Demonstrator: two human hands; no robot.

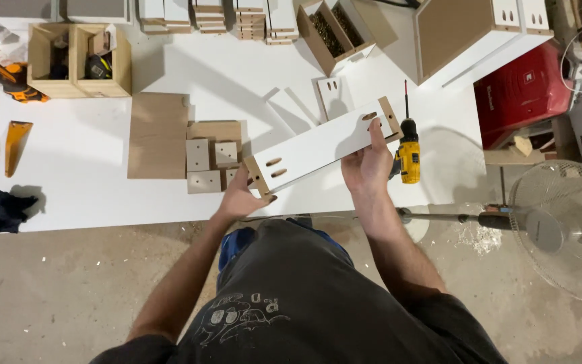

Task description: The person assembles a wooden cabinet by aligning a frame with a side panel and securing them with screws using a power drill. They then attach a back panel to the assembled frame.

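Note:
I hold a long white board [318,145] with brown raw ends and two slanted pocket holes near each end, tilted above the white table [223,74]. My left hand [242,197] grips its near left end. My right hand [368,162] grips its right part from the near side. A yellow cordless drill [409,152] lies on the table just right of my right hand, bit pointing away from me.
Small wooden blocks [209,164] and a brown panel [157,135] lie left of the board. A wooden box [79,61], stacked boards [210,17], a screw tray [335,30] and a cabinet [473,34] stand at the back. Red machine [521,91] and fan [567,229] sit to the right.

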